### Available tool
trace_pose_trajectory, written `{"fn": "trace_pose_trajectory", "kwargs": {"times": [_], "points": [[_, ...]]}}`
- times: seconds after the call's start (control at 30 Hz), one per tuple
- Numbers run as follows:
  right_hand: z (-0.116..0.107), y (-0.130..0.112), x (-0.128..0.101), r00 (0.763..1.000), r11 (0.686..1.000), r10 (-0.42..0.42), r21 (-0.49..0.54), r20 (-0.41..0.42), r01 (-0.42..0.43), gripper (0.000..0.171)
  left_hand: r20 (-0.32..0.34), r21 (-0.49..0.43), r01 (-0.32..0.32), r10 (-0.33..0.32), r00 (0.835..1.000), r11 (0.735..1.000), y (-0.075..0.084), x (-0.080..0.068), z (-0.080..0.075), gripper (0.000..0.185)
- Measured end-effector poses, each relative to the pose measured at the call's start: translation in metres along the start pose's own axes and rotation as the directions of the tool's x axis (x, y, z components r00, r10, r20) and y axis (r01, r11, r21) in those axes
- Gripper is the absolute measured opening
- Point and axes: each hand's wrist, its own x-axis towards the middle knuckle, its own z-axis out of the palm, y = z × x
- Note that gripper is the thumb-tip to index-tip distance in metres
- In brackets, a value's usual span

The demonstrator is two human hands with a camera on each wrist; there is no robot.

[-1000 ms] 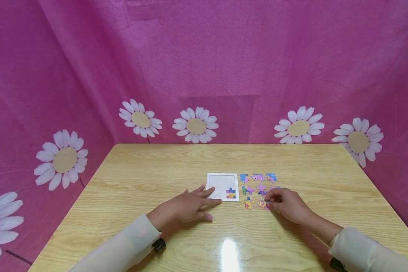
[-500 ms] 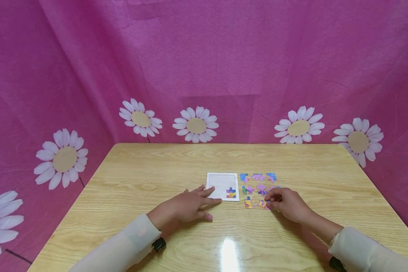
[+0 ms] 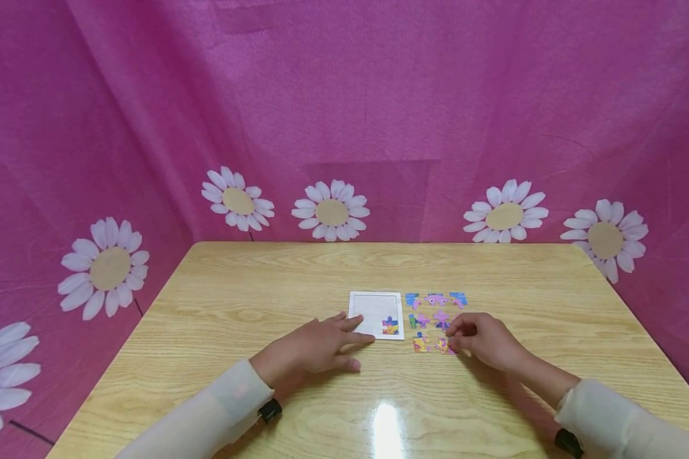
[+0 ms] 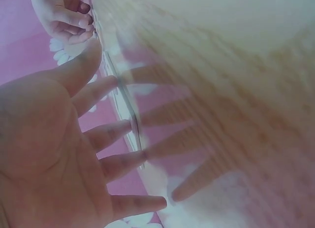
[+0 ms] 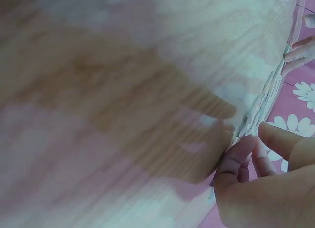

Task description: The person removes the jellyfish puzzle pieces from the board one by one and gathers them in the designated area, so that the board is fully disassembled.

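Observation:
My left hand (image 3: 321, 345) lies with fingers spread, its fingertips on the left and near edge of a white square puzzle tray (image 3: 373, 294). In the left wrist view the left hand (image 4: 64, 139) shows its palm and straight fingers. One colourful jigsaw piece (image 3: 390, 327) sits in the tray's near right corner. Over the right side of the loose pieces, my right hand (image 3: 485, 341) has its fingers loosely bent, fingertips right at a yellow-pink jigsaw piece (image 3: 443, 345). In the right wrist view the right hand (image 5: 266, 179) shows nothing between thumb and forefinger.
Several loose jigsaw pieces lie in rows right of the tray, among them a pink one with eyes (image 3: 436, 299) and a yellow one (image 3: 420, 344). The right hand partly covers the middle row. A pink cloth (image 3: 344, 95) with daisies hangs around the wooden table (image 3: 252, 280).
My right hand has lifted its knuckles slightly, with the fingertips staying by the same piece. The left hand, the tray and the visible pieces stay in place.

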Motion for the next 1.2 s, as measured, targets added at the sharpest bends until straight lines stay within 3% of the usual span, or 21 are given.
{"fn": "trace_pose_trajectory", "kwargs": {"times": [0.33, 0.57, 0.93, 1.2], "points": [[0.005, -0.022, 0.011, 1.0, 1.0, -0.014, 0.026, -0.016, 0.015, 0.007, -0.022, 0.038, -0.027, 0.028, 0.999, 0.999, 0.006, 0.002, -0.007, 0.054], [0.019, -0.033, 0.026, 0.999, 0.998, -0.041, 0.057, -0.011, 0.042, 0.007, -0.039, 0.076, -0.06, 0.063, 0.997, 0.995, 0.01, 0.009, -0.004, 0.057], [0.045, -0.05, 0.05, 0.994, 0.994, -0.112, 0.022, 0.004, 0.112, 0.014, 0.013, 0.08, -0.049, 0.049, 0.999, 0.996, 0.014, 0.013, -0.001, 0.062], [0.056, -0.06, 0.057, 0.995, 0.995, -0.096, 0.011, 0.004, 0.096, 0.02, 0.027, 0.06, -0.044, 0.043, 0.999, 0.997, 0.011, 0.016, 0.0, 0.063]]}}
